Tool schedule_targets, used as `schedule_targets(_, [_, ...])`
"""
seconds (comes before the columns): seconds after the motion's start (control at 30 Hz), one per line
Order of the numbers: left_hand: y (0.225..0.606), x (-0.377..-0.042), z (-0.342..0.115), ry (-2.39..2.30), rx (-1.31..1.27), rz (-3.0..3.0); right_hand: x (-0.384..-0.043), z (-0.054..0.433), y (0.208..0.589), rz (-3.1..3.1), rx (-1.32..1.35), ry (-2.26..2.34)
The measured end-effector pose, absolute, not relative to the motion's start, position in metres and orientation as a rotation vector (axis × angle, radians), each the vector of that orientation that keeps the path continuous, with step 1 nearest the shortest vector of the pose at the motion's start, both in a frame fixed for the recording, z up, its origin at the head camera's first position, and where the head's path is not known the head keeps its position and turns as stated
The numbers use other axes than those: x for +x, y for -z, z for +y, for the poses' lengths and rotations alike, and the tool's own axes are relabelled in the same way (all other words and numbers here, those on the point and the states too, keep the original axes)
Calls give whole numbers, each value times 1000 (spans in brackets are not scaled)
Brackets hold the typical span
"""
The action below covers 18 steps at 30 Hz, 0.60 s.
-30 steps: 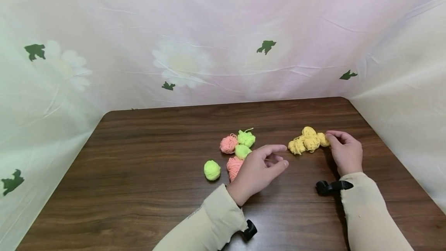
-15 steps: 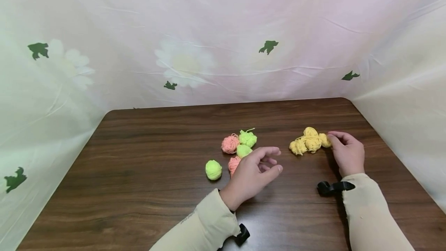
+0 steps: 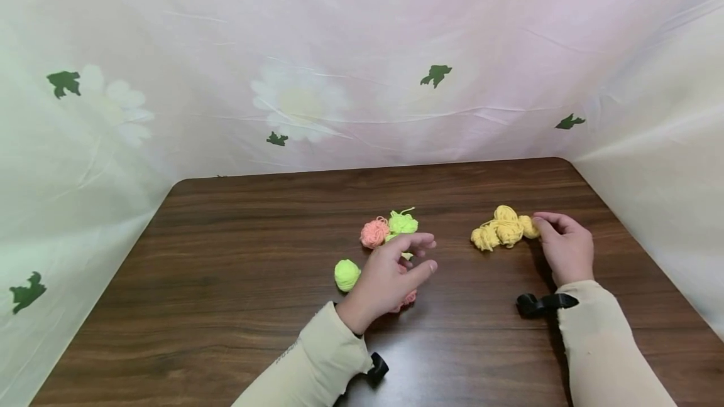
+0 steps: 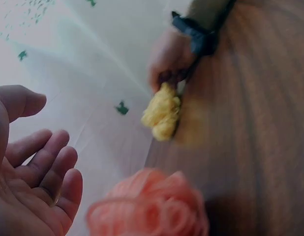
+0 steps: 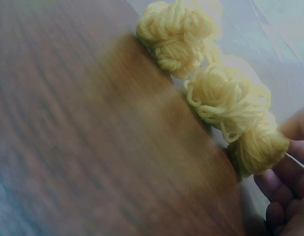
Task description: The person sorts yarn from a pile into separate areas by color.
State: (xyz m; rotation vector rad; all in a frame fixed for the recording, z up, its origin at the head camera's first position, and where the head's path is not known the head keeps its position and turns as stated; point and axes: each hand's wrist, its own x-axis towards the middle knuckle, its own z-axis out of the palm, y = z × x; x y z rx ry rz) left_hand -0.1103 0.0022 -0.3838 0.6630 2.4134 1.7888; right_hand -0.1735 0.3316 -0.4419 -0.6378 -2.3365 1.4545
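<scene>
Toward the table's right side, several yellow yarn balls [image 3: 508, 231] lie touching in a cluster. My right hand [image 3: 567, 251] pinches the rightmost yellow yarn ball [image 5: 260, 147] between thumb and fingers; it still sits against its neighbours. My left hand [image 3: 381, 284] hovers with loosely bent fingers, holding nothing, above another group. There I see a pink yarn ball [image 3: 374, 233], a bright green one [image 3: 404, 223], and partly hidden green and pink ones beneath the hand. The hidden pink yarn ball [image 4: 147, 209] shows close up in the left wrist view. A separate green yarn ball [image 3: 347, 276] lies to the left.
All of it rests on a dark wood-grain table [image 3: 226, 256]. A pale cloth [image 3: 351, 36] with flowers and green leaf shapes hangs behind and along both sides. Black straps circle both sleeves near the wrists.
My left hand has drawn left and slightly down, away from the yellow cluster, uncovering part of the near pink yarn ball. My right hand keeps its pinch in nearly the same spot.
</scene>
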Motion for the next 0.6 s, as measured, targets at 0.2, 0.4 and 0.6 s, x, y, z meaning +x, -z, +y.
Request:
schedule_targets(0.2, [379, -120, -10, -1724, 668, 2405, -172, 336, 442, -2363, -614, -1413])
schedule_targets(0.4, [378, -128, -27, -1604, 764, 2319, -172, 336, 444, -2360, -598, -1417])
schedule_targets(0.6, [377, -137, -43, -1548, 831, 2280, -174, 334, 445, -2360, -597, -1423])
